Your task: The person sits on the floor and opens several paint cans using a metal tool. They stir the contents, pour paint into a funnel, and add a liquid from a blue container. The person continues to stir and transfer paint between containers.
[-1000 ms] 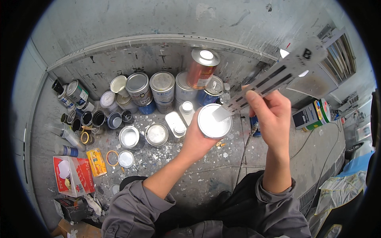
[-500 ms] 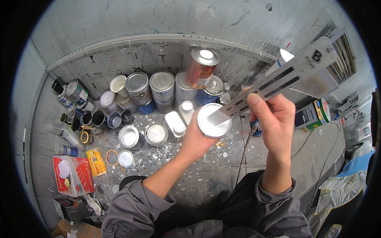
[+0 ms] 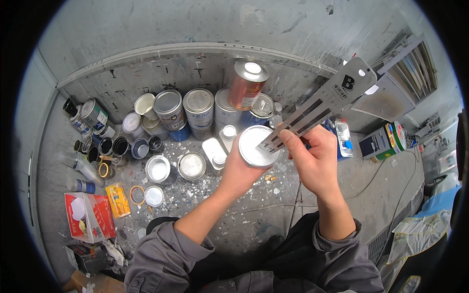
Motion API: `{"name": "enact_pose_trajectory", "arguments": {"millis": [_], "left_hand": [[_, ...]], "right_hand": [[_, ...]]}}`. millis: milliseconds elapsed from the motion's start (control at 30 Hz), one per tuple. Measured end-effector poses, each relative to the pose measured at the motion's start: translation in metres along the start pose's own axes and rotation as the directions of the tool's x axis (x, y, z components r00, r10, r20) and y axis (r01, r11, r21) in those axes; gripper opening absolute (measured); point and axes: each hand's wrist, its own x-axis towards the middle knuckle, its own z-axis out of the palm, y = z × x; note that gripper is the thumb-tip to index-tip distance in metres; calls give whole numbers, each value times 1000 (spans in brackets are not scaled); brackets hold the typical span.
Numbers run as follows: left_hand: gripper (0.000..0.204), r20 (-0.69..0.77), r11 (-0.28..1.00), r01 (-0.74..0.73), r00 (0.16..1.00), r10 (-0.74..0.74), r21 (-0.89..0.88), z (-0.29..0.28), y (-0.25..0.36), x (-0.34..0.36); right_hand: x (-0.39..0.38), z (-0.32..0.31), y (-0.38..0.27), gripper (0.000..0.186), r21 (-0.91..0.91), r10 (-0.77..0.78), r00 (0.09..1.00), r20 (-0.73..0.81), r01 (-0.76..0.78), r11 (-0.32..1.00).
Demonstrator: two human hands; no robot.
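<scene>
My left hand (image 3: 239, 173) is wrapped round a round container (image 3: 251, 139) whose top shows white, apparently paint. Over it, my right hand (image 3: 312, 158) pinches a slotted metal paint-mixing ruler (image 3: 337, 95) with dark printed markings. The ruler slants from upper right down to the container, its lower end against the white; I cannot tell how deep it goes. Just left of my left hand stand a white rectangular bottle (image 3: 214, 151) and another white-capped bottle (image 3: 228, 132). Beyond the container is a red can (image 3: 246, 85) stacked on others.
Several paint cans (image 3: 199, 105) line the grey wall. Dark cups (image 3: 140, 146), open white tins (image 3: 159, 168), a red box (image 3: 90, 217) and a yellow packet (image 3: 117, 199) sit on the left floor. Rectangular cans (image 3: 381, 141) and a hose stand right, below a wall rack (image 3: 408, 78).
My right hand and the ruler have moved left and a little down, with the grip now nearer the container. The left hand and container have shifted slightly left.
</scene>
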Motion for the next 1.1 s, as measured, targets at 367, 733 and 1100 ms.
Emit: {"name": "enact_pose_trajectory", "arguments": {"millis": [367,733,1100], "left_hand": [[86,15,999,-24,1000,23,44,-3,-5,-1],[80,20,999,27,999,-28,25,-4,-1,4],[82,26,1000,-17,1000,17,6,-10,2,6]], "right_hand": [[17,-6,10,14,57,72,996,-55,-69,996],[15,-1,-10,14,1,84,993,80,-84,996],[32,-12,5,20,-77,87,996,33,-84,993]]}}
